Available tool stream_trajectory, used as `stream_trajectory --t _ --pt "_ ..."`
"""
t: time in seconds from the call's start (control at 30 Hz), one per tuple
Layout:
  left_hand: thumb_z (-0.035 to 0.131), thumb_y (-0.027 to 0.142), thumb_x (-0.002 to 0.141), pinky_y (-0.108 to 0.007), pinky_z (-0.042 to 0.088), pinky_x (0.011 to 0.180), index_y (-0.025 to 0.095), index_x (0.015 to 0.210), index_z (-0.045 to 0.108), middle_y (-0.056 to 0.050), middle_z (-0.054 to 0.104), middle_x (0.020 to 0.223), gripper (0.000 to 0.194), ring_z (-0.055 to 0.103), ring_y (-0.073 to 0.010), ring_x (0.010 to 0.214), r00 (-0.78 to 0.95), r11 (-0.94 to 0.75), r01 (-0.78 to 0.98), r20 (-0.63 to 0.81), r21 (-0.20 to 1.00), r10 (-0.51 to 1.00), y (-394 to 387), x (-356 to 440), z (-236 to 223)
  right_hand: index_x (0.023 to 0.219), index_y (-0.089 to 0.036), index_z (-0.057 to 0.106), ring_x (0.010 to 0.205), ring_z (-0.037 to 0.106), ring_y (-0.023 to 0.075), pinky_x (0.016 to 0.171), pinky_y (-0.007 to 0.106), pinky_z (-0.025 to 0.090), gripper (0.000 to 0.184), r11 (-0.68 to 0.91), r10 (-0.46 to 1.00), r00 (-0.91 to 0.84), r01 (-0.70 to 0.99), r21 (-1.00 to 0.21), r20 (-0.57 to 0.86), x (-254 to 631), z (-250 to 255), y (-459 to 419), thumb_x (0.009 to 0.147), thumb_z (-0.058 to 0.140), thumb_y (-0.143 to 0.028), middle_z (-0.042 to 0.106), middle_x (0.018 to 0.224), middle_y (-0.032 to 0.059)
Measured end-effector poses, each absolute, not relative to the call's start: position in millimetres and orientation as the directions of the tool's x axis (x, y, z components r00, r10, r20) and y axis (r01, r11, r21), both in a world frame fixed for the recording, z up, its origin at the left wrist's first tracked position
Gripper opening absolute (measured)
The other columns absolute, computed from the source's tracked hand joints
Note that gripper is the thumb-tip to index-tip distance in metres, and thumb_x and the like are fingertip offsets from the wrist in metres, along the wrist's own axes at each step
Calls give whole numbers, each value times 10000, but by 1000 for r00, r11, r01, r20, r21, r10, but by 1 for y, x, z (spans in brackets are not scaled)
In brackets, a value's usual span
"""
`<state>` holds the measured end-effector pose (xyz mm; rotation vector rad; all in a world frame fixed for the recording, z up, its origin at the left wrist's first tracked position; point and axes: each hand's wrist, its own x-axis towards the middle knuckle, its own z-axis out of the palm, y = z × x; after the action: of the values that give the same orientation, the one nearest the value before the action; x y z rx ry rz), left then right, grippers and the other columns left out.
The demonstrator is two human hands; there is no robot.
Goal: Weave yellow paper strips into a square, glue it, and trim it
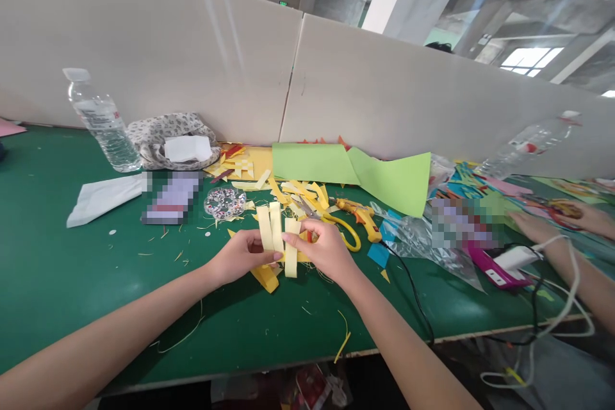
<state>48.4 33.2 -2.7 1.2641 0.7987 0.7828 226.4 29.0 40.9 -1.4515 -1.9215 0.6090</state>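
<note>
Pale yellow paper strips stand upright side by side between my hands. My left hand pinches them low down, with its thumb across their front. My right hand grips another pale yellow strip between thumb and fingers. A deeper yellow paper strip runs crosswise beneath and bends down below my left hand. Just beyond my right hand lie yellow-handled scissors, partly covered by that hand. Loose yellow paper pieces are heaped behind the strips.
A yellow glue gun lies to the right, its black cord running off the front edge. Green paper sheets lean near the divider. Left are a water bottle and a bead ring. A co-worker's hands are at far right.
</note>
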Motion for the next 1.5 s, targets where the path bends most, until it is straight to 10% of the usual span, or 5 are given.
stream_trajectory --t 0.2,0.43,1.5 --pt "688 306 706 -314 521 714 136 863 653 -64 709 846 234 669 -197 761 551 68 17 -66 998 832 32 47 -5 625 -183 581 638 563 173 581 288 432 295 229 973 -101 562 -795 209 226 38 31 733 604 -456 600 644 13" --pt "705 299 689 -343 516 764 146 965 634 -67 706 921 324 667 -187 772 515 104 -27 -75 994 854 34 47 -4 1092 -240 574 846 638 211 747 357 513 483 185 949 -312 442 -878 43 233 42 25 631 714 -272 682 966 49" --pt "728 268 667 -326 530 745 135 1006 619 -62 702 919 381 661 -159 729 487 146 -45 -106 988 867 34 47 0 978 -197 580 693 630 175 612 300 504 374 123 989 -127 474 -872 70 227 36 26 629 699 -260 675 745 21"
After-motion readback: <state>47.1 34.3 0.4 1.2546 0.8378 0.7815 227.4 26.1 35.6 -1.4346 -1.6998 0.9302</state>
